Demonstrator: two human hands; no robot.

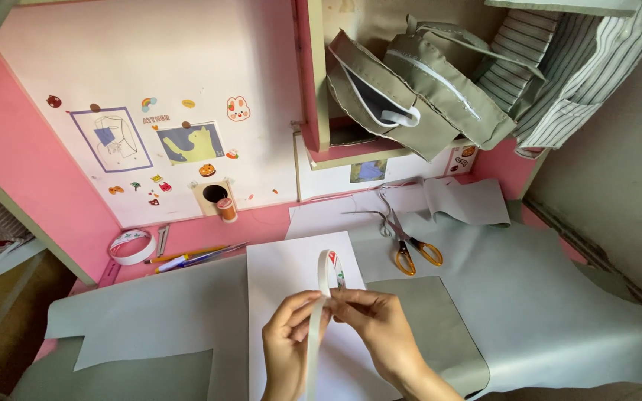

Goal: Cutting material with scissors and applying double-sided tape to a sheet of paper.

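Both hands on tape roll: right hand pinches roll, left hand fingers closed on peeled strip; next needs scissors.

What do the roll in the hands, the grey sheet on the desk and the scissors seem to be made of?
Tape roll: seemingly paper-backed adhesive tape, matte white, with a strip pulled downward.
Grey sheet: probably faux leather or coated fabric; it lies smooth with clean-cut edges.
Scissors: shiny metal blades, with orange handles that are probably plastic.
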